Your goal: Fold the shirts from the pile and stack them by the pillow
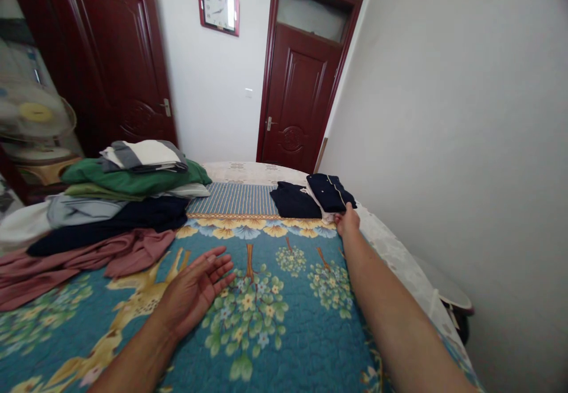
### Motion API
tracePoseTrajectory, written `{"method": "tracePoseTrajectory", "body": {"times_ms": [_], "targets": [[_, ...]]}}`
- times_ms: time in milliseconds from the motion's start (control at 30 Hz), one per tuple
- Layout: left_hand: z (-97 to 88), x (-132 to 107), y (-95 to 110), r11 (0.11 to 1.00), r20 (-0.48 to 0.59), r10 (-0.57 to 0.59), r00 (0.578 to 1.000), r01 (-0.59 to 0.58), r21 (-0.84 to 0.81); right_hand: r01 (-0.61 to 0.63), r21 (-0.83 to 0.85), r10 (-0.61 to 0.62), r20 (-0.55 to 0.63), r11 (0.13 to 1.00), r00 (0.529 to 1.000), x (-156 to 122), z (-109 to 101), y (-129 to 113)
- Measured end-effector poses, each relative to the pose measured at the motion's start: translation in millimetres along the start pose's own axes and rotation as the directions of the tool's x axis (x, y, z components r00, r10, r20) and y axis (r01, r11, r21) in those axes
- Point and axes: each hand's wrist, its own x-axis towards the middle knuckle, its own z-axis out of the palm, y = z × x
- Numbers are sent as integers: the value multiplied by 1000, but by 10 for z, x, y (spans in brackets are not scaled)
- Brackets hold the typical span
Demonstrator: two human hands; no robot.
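My right hand (pixel 348 220) reaches to the far right of the bedspread, its fingers closed at the near corner of a folded navy garment (pixel 328 192) with small light dots and a pale line across it. Under and beside that bundle lie another folded dark navy garment (pixel 293 200) and a bit of pale cloth (pixel 327 216). My left hand (pixel 199 289) is over the teal patterned bedspread (pixel 306 345), palm turned inward, fingers stretched and apart, holding nothing.
On the left is a heap of clothes: a grey-and-white folded piece (pixel 146 155), a green garment (pixel 133 179), a navy one (pixel 115 224) and a pink one (pixel 89 257). A fan (pixel 35 112) stands behind it. A wall (pixel 465 115) runs along the right.
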Motion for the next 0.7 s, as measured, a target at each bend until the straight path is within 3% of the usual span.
{"method": "tracePoseTrajectory", "body": {"times_ms": [133,267,467,533,600,700], "targets": [[16,14,-2,1000,38,6,999,-7,18,99,-103,-102,-18,990,995,-210,-55,42],[13,27,-3,1000,77,0,997,-1,21,186,-326,-184,39,927,982,-530,-137,10],[2,-18,-25,1000,114,25,993,-24,-13,401,-556,-259,319,728,912,-1363,-152,87],[6,-51,-30,999,131,17,991,-13,-30,503,-597,-246,461,625,853,-1621,-139,182],[8,-69,-31,998,140,0,990,8,-55,664,-649,-233,627,371,743,-1794,-132,289],[11,-87,-33,998,134,0,991,9,-65,763,-630,-198,737,145,646,-1922,-132,436]]}}
